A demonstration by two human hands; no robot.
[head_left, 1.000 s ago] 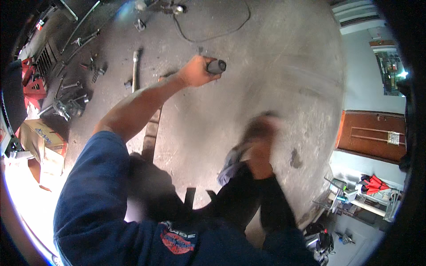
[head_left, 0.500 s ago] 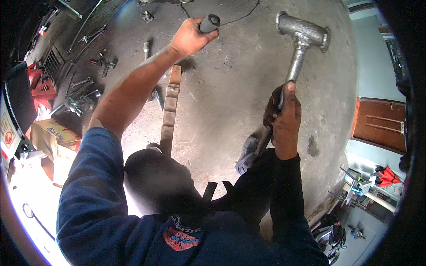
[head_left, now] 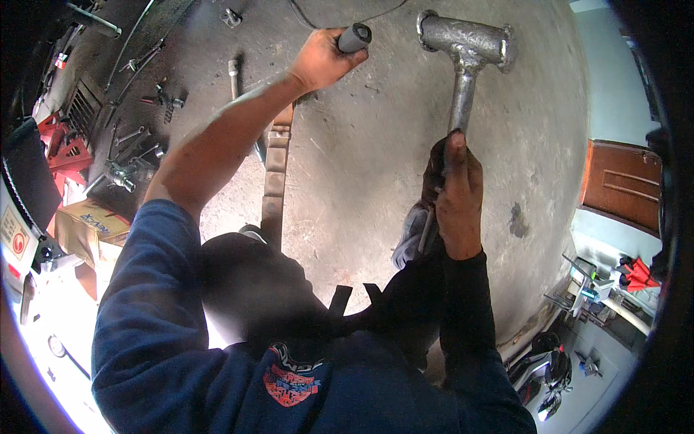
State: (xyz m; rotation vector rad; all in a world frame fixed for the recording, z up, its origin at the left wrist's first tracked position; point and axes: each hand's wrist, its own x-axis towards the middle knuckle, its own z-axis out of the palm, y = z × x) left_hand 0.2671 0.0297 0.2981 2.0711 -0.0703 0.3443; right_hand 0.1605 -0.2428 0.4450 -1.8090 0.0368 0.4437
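My left hand, stretched out ahead, is closed around a short dark grey cylinder with a round dark spot in its end face. My right hand grips the metal handle of a heavy T-shaped hammer. Its rough steel head is a thick cylinder with flared ends, welded across the handle and raised level with my left hand. The two hands are well apart, and the cylinder and hammer head do not touch. Below my left wrist, a long narrow brown strip with raised bands lies on the floor.
A socket-ended bar lies left of my left forearm. Farther left are loose tools and metal parts, red stands and a cardboard box. A shoe shows below my right hand. A brown door is at the right.
The hammer and my right hand have shifted left, while my left hand with the cylinder has moved slightly right, narrowing the gap between them. The view has shifted a little.
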